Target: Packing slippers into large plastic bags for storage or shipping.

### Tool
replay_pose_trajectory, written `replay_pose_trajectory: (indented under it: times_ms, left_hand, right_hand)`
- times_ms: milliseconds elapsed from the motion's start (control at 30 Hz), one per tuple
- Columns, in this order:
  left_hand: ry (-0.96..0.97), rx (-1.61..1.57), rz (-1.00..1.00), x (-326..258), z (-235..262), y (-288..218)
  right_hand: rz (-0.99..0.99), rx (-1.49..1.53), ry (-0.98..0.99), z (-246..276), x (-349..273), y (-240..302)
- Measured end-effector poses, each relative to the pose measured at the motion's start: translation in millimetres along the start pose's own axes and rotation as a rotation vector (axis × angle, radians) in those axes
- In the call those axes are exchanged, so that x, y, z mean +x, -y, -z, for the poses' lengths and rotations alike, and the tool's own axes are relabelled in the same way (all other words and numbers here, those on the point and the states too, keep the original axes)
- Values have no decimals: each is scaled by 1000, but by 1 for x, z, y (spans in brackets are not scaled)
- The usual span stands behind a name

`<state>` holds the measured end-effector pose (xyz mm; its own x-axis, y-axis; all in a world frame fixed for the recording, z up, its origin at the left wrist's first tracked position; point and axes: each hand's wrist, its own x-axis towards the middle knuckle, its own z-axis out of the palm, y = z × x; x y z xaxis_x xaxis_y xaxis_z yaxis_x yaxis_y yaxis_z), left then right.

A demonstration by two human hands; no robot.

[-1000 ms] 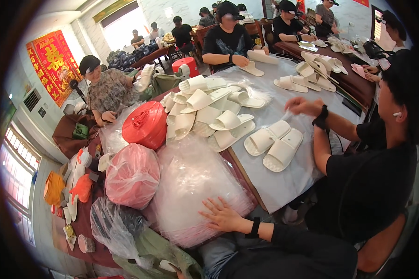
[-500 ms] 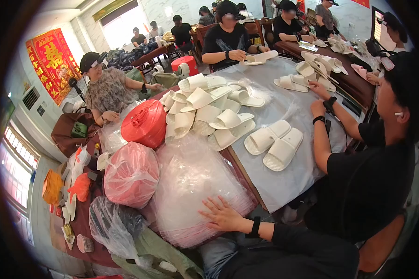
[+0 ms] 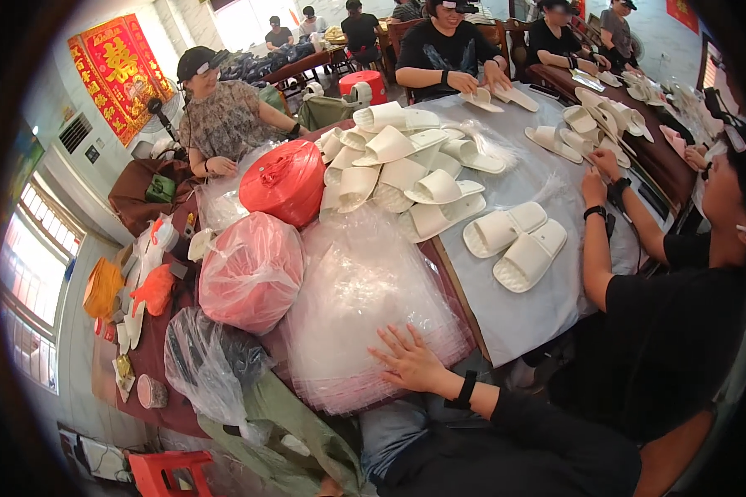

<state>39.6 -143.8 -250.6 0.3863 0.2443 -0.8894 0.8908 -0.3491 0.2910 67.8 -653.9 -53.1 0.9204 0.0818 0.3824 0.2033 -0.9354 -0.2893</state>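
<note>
My right hand point(image 3: 409, 361) lies palm down on a stack of clear plastic bags point(image 3: 348, 306), its fingers spread and nothing held in them. Pinkish edges of the bags show beneath and beside it. My left hand is out of view. Just beyond the bags is a heap of cream slippers point(image 3: 402, 161). A separate pair of cream slippers point(image 3: 529, 255) lies side by side on the plastic-covered table point(image 3: 506, 327). Left of the bag stack are a large roll of red plastic twine point(image 3: 282, 182) and a red roll wrapped in clear plastic point(image 3: 251, 269).
At the right, a co-worker's hands point(image 3: 598, 176) are close to more slippers point(image 3: 554, 144). Across the table another person point(image 3: 448, 54) handles slippers; a third person point(image 3: 228, 124) is at the far left. A red stool point(image 3: 171, 474) stands low at the left, near green cloth point(image 3: 294, 439).
The view has shifted, bringing the red stool into sight. My right hand remains on the bags. Across the table, the person's hands now hold slippers apart; the right co-worker's hands have come closer together.
</note>
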Motion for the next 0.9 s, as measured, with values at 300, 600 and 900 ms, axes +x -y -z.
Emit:
replay_pose_trajectory:
  times_ms: [300, 600, 900]
  left_hand:
    - [-37, 862, 9, -33, 11, -3]
    - [-924, 1110, -381, -155, 86, -47]
    - [-807, 933, -97, -204, 64, -55]
  right_hand:
    - [19, -13, 19, -3, 0, 8]
    - [-8, -2, 72, 0, -8, -8]
    - [40, -51, 99, 0, 11, -2]
